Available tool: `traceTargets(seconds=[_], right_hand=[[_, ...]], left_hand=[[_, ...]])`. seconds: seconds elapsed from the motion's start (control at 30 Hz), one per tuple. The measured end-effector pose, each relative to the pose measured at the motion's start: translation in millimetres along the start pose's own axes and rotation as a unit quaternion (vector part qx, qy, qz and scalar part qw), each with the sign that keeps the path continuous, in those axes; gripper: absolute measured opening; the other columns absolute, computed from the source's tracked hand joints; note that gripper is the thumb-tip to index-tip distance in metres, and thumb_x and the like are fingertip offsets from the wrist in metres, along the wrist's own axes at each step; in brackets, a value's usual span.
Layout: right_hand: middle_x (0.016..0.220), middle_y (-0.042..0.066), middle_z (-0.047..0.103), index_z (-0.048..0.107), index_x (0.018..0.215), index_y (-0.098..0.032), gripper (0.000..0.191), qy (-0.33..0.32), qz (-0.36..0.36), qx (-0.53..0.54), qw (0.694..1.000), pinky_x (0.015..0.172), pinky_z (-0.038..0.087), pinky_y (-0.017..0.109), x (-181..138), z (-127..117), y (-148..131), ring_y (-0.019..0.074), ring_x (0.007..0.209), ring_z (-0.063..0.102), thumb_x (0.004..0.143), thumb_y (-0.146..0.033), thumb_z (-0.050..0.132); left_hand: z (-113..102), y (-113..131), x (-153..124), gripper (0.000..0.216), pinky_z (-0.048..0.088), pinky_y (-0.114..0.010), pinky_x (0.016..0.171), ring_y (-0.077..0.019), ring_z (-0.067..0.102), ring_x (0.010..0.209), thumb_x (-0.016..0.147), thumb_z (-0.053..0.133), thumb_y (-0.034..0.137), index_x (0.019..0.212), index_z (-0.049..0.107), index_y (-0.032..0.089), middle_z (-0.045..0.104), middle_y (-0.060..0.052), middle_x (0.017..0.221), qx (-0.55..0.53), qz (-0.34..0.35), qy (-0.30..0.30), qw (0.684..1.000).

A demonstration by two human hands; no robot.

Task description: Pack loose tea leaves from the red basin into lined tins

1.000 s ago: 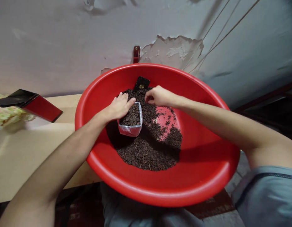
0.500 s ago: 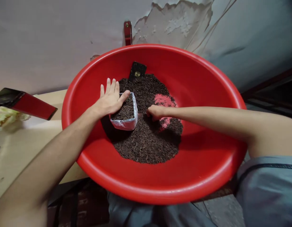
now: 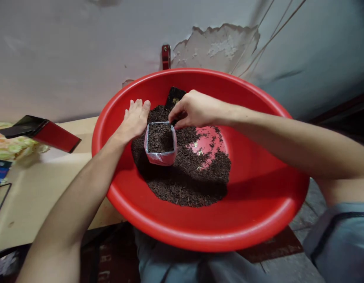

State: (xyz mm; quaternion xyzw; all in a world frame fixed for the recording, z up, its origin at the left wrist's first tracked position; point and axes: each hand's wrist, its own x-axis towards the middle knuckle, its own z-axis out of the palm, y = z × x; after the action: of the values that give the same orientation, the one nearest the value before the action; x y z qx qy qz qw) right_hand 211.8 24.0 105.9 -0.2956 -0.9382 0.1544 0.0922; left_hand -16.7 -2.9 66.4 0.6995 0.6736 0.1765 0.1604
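Note:
A large red basin (image 3: 258,212) holds a heap of dark loose tea leaves (image 3: 184,192). On the heap stands a square container lined with clear plastic (image 3: 160,159), with tea leaves inside close to its rim. My left hand (image 3: 136,120) lies at the container's far left side, fingers stretched out, its thumb side by the rim. My right hand (image 3: 193,110) is at the container's far right corner, fingers bent and pinched together with dark tea leaves showing between them. Behind it a black lid with a gold mark (image 3: 173,96) leans in the heap, partly covered by that hand.
At left, a red and black box (image 3: 56,135) lies tilted on a pale wooden table (image 3: 64,173), beside pale flowers (image 3: 25,145) and a blue packet (image 3: 1,171). A wall with peeling plaster (image 3: 220,45) rises behind the basin. A red bracket-like piece (image 3: 166,57) stands behind the rim.
My right hand has risen from the heap and moved to the container's far right corner. My left hand has shifted off the container's top to its left side. The view has shifted slightly.

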Motion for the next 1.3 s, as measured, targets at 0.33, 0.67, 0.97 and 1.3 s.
traceTargets(seconds=[0.33, 0.67, 0.97, 1.3], right_hand=[[0.095, 0.009, 0.079, 0.081, 0.103, -0.015, 0.031, -0.012, -0.033, -0.081, 0.996, 0.087, 0.051, 0.032, 37, 25, -11, 0.0197, 0.089, 0.07, 0.083, -0.002, 0.062], [0.108, 0.009, 0.077, 0.075, 0.121, -0.017, 0.043, 0.004, 0.078, -0.078, 0.994, 0.088, 0.05, 0.032, -17, 35, 41, 0.0223, 0.096, 0.07, 0.083, -0.005, 0.058], [0.114, 0.011, 0.073, 0.06, 0.138, -0.012, 0.067, -0.325, 0.183, -0.043, 0.927, 0.071, 0.043, 0.025, -53, 119, 88, 0.0201, 0.092, 0.066, 0.073, -0.013, 0.078], [0.105, 0.015, 0.076, 0.075, 0.111, -0.007, 0.033, -0.269, 0.113, -0.036, 0.956, 0.071, 0.047, 0.028, -50, 134, 54, 0.0236, 0.089, 0.069, 0.078, -0.006, 0.072]], left_hand=[[5, -5, -1, 0.074, 0.019, -0.058, 0.126, -0.0335, 0.015, 0.159, 0.104, 0.005, 0.058, 0.155, 0.041, 0.017, 0.034, -0.015, 0.167, 0.005, 0.034, -0.016, 0.999], [18, 13, -19, 0.075, 0.001, -0.054, 0.129, -0.0301, 0.004, 0.16, 0.105, 0.013, 0.058, 0.163, 0.027, 0.012, 0.02, -0.013, 0.172, 0.107, 0.152, -0.083, 0.979], [47, 15, -23, 0.092, 0.001, -0.054, 0.129, -0.0343, -0.001, 0.16, 0.1, 0.019, 0.07, 0.164, 0.02, 0.004, 0.011, -0.02, 0.172, 0.167, 0.189, -0.091, 0.963], [31, 19, -18, 0.089, 0.002, -0.051, 0.129, -0.0293, -0.002, 0.16, 0.101, 0.001, 0.066, 0.165, 0.018, 0.007, 0.01, -0.017, 0.173, 0.061, 0.117, -0.088, 0.987]])
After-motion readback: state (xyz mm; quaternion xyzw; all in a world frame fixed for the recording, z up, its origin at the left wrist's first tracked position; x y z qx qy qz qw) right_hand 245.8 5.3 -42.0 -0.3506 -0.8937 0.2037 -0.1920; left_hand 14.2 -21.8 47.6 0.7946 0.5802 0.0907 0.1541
